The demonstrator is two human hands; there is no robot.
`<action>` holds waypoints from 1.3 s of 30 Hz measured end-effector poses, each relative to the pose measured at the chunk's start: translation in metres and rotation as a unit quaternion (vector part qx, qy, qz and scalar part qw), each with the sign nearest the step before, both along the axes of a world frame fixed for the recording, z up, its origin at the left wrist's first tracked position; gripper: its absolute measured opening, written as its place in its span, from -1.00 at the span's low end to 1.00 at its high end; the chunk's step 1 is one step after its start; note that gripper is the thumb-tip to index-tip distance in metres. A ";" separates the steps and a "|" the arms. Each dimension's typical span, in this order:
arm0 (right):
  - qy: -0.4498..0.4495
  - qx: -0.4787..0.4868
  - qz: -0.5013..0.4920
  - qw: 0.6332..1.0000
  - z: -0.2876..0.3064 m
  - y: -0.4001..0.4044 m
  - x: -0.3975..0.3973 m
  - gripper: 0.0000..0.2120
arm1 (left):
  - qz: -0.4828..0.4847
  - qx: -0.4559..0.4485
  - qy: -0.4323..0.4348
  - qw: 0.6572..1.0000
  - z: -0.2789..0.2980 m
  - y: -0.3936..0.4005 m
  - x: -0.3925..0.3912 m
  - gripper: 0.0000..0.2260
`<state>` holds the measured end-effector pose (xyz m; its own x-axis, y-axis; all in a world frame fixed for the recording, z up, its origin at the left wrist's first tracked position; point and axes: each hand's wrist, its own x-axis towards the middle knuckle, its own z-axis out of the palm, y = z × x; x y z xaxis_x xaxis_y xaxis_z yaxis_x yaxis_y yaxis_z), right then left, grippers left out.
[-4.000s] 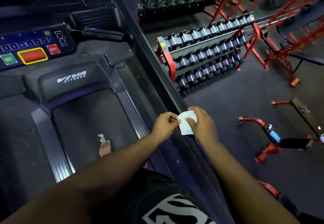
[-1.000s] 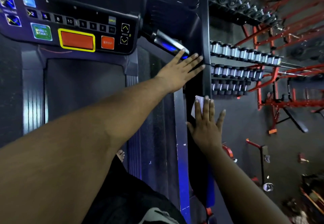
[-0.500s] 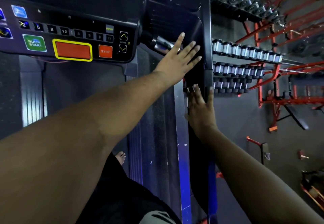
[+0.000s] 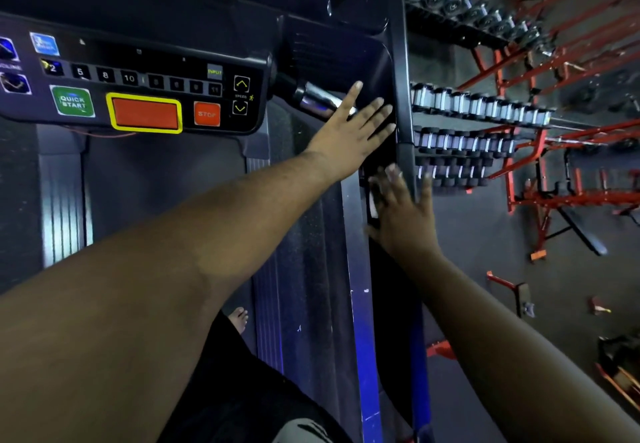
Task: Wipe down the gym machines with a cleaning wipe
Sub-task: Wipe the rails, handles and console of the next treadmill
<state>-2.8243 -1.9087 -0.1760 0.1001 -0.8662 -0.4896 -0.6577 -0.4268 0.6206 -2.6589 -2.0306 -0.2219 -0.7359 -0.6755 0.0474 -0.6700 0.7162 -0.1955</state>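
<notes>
Treadmill side rail (image 4: 403, 103) runs 12 to 6 right of centre. Left hand (image 4: 349, 137), fingers straight, flat on it at 1 o'clock. Right hand (image 4: 401, 214) at 3, fingers spread, pressing cleaning wipe (image 4: 373, 204) on the rail; only a white sliver shows. Risk: unpinched wipe slips out, drops to floor.

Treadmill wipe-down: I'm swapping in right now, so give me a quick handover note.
Left hand: open, fingers straight, flat against the treadmill's side rail beside the console.
Right hand: open, pressing the wipe onto the rail lower down; only a white sliver shows.
Done: can't tell how much of the rail is wiped.
Left: probably the rest of the rail, the console, the other machines.
</notes>
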 end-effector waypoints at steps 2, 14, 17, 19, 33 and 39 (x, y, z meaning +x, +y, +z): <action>-0.122 -0.053 -0.043 0.990 0.003 -0.020 -0.009 -0.18 | -0.002 0.007 0.002 1.000 -0.001 0.006 -0.003 -0.38; -0.291 -0.058 -0.181 0.938 0.001 0.032 -0.028 -0.04 | 0.031 0.079 0.039 0.996 0.011 0.033 -0.014 -0.38; -0.310 -0.061 -0.211 0.925 0.002 -0.015 -0.020 -0.02 | 0.045 0.099 0.051 0.993 0.008 0.040 -0.014 -0.37; -0.304 -0.069 -0.215 0.925 0.000 -0.024 -0.017 0.00 | 0.054 0.105 0.048 0.992 0.006 0.043 -0.012 -0.37; -0.354 -0.058 -0.224 0.906 -0.010 0.238 -0.057 -0.05 | 0.022 0.195 0.039 0.980 0.010 0.189 -0.035 -0.16; -0.353 -0.065 -0.218 0.908 -0.016 0.304 -0.069 -0.06 | 0.034 0.266 0.070 0.961 0.003 0.288 -0.054 -0.33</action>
